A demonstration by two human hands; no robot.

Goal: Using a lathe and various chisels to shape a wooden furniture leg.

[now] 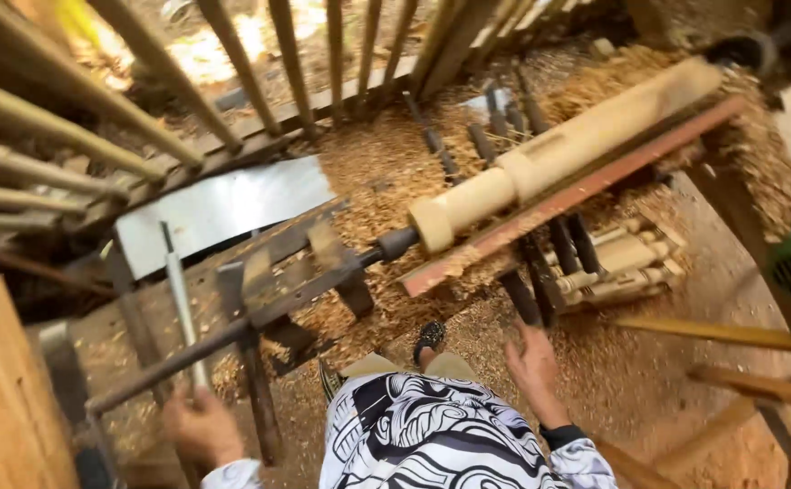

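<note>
Low at the left edge of the view, the left hand (201, 424) is closed around the lower end of a long pale tool (181, 303) that rises upright from the fist, its thin dark tip near the grey metal sheet (223, 206). Just beside that hand a dark iron bar (232, 335) slants up to the right and ends in a pointed centre pressed against the end of the pale wooden workpiece (549, 154). On the other side, the right hand (533, 367) hangs open with the fingers loosely spread and pointing down, holding nothing; it is nearest to the dark posts under the reddish wooden rail (577, 195), though whether it touches them cannot be told. The workpiece lies just above and along that rail, rounded and stepped at its near end, squarer toward the far end. Between the hands show a patterned black-and-white shirt (423, 435) and a sandalled foot (429, 340) on the floor. Wood shavings (377, 172) cover the floor around the lathe. Right of the rail lies a stack of turned pale spindles (622, 263). Bamboo-like slats (232, 72) form a fence behind.
</note>
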